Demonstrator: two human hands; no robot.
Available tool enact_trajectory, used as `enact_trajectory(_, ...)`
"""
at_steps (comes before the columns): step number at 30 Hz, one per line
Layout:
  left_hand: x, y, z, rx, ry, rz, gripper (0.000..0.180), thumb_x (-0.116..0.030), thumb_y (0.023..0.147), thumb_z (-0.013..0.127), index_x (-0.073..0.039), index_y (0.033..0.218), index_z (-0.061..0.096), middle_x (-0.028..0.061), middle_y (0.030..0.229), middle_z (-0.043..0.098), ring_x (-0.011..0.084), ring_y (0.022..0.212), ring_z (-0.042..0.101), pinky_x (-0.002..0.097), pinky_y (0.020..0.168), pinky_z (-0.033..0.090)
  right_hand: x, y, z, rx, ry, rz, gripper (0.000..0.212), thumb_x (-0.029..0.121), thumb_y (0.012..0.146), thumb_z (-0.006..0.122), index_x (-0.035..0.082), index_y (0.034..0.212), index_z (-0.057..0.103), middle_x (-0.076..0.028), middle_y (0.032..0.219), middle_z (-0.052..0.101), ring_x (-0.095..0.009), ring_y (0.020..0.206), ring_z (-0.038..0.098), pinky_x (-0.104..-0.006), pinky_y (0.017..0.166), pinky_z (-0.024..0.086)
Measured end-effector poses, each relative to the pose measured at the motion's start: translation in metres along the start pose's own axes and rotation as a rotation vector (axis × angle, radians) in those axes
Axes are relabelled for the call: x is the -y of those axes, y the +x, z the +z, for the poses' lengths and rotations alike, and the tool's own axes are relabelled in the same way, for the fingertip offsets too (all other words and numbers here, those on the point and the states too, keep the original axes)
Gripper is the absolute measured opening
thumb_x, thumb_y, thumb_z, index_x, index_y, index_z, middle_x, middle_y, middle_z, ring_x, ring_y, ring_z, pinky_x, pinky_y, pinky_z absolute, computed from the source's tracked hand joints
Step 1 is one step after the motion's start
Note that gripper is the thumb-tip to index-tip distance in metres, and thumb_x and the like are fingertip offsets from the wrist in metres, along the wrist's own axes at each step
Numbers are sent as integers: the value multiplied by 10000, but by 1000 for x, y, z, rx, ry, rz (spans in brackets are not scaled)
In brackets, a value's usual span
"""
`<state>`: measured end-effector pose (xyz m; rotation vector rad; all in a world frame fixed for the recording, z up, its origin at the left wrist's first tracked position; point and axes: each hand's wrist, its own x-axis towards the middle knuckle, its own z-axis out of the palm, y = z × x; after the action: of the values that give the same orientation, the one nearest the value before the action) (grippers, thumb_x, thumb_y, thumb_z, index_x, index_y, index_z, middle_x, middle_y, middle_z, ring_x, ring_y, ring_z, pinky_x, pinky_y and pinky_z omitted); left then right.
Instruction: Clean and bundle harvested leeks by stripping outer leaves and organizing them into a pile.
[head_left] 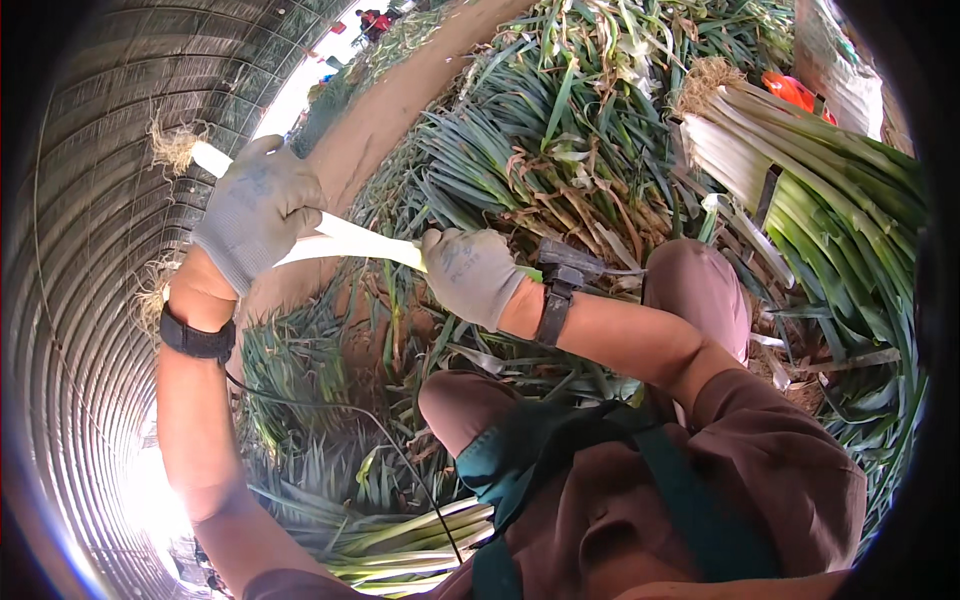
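Two long white leeks (372, 241) stretch between my hands, their stringy roots (176, 150) sticking out on the far left. My left hand (258, 210), in a grey knitted glove, is closed round the white stalks near the root end. Farther along, where the white turns to green, my right hand (472, 277) in a matching glove grips them. A black strap (195, 335) circles my left wrist, and a strap with a small dark device (556, 300) sits on my right wrist. The leeks' green ends are mostly hidden behind my right hand and forearm.
A large heap of green leeks (500, 150) lies ahead. At right rests a bundle of leeks (800, 190) bound with a dark band, near an orange bag (790, 92). More leeks (410, 540) lie low at left. A ribbed tunnel wall (90, 200) curves along the left.
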<state>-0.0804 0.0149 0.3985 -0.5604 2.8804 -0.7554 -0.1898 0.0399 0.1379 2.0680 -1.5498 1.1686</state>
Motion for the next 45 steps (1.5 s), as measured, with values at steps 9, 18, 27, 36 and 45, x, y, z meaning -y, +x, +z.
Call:
enact_trajectory(9,-5,-22,21,-71,210,-192,50,-117,791,683,-82,773,652,109,766,644,327,819,617,450,751,487,13,-9,-2,117,37,11,145,178,863,601,58,943,608,-67,752,665,-209,666,675,-353,553,503)
enact_trajectory(18,83,-65,-32,-165,1031,-481,181,-184,860,607,-90,1012,637,134,944,669,336,903,649,443,775,525,15,-14,5,141,42,-30,173,169,863,600,25,958,610,-92,755,682,-239,683,691,-385,557,517)
enact_trajectory(27,162,-367,-125,-130,576,-1899,514,-419,983,497,-61,1341,583,174,1324,619,334,1205,602,409,987,480,-5,-3,1,156,187,24,183,179,849,622,32,956,603,-81,754,673,-254,694,697,-407,565,529)
enact_trajectory(36,-23,-181,113,-697,-1143,-794,987,-682,893,549,-14,1552,243,194,1547,361,343,1395,404,466,1147,346,-11,-4,10,209,464,-17,321,336,868,650,40,989,623,-138,786,696,-336,738,694,-442,637,534)
enact_trajectory(45,-21,-54,49,-1149,-1135,-448,732,-444,994,518,76,1473,329,267,1439,452,390,1265,532,460,1047,485,-22,15,-38,212,788,129,436,435,919,648,8,1008,634,-144,732,667,-285,682,687,-395,613,540)
